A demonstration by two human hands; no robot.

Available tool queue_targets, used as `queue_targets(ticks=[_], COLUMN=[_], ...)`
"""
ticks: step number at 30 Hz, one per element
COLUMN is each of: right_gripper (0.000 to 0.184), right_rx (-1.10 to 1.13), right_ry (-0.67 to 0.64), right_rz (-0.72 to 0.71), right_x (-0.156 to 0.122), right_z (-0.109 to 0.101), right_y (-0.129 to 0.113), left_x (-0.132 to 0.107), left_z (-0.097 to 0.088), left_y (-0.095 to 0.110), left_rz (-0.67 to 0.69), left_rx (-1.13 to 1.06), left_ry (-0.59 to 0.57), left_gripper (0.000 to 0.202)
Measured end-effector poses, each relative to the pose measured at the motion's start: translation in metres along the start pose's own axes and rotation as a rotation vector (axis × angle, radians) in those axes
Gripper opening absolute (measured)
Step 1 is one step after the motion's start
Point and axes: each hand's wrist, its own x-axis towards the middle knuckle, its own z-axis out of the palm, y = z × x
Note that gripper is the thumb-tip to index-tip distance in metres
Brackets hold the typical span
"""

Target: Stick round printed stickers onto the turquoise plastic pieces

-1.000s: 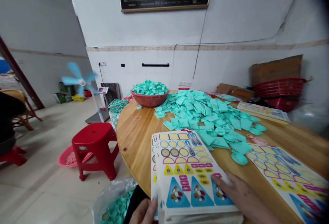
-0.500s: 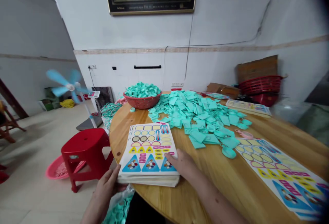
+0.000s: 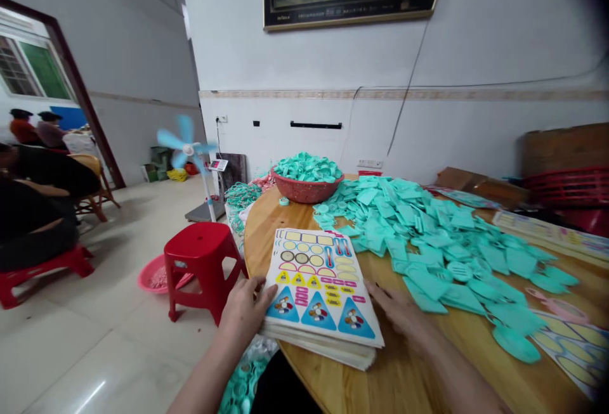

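A thick stack of sticker sheets [image 3: 318, 287] printed with coloured shapes lies near the front edge of the round wooden table [image 3: 409, 369]. My left hand [image 3: 245, 309] rests against the stack's left edge, fingers curled round it. My right hand [image 3: 399, 309] lies on the table at the stack's right edge, fingers stretched out and touching it. A big heap of teal plastic pieces [image 3: 419, 230] covers the table behind the stack.
A red basket [image 3: 307, 187] of teal pieces stands at the table's far side. A red stool [image 3: 202, 262], a pink basin [image 3: 155, 274] and a blue fan [image 3: 186, 146] are on the floor to the left. People sit at far left. More sticker sheets [image 3: 575, 347] lie right.
My view has swung left. The stack has settled on the table near its edge, and my hands have shifted to its two sides.
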Motion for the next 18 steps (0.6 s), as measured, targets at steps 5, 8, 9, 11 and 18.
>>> queue_targets(ticks=[5, 8, 9, 11, 18], right_gripper=[0.045, 0.044, 0.044, 0.042, 0.039], right_rx=[0.331, 0.472, 0.505, 0.556, 0.673], right_ry=[-0.173, -0.223, -0.231, -0.251, -0.267], right_rz=[0.080, 0.105, 0.112, 0.121, 0.070], right_x=[-0.003, -0.006, -0.007, -0.007, -0.015], right_z=[0.015, 0.016, 0.015, 0.015, 0.009], right_y=[-0.020, -0.028, -0.029, -0.029, -0.050], left_x=[0.004, 0.005, 0.005, 0.005, 0.001], left_z=[-0.008, -0.014, -0.014, -0.015, -0.024], left_y=[0.007, 0.015, 0.017, 0.021, 0.047], left_rz=[-0.136, -0.159, -0.162, -0.165, -0.177], left_rx=[-0.149, -0.284, -0.312, -0.341, -0.498], left_ry=[-0.086, -0.183, -0.190, -0.165, -0.078], left_gripper=[0.056, 0.047, 0.045, 0.042, 0.039])
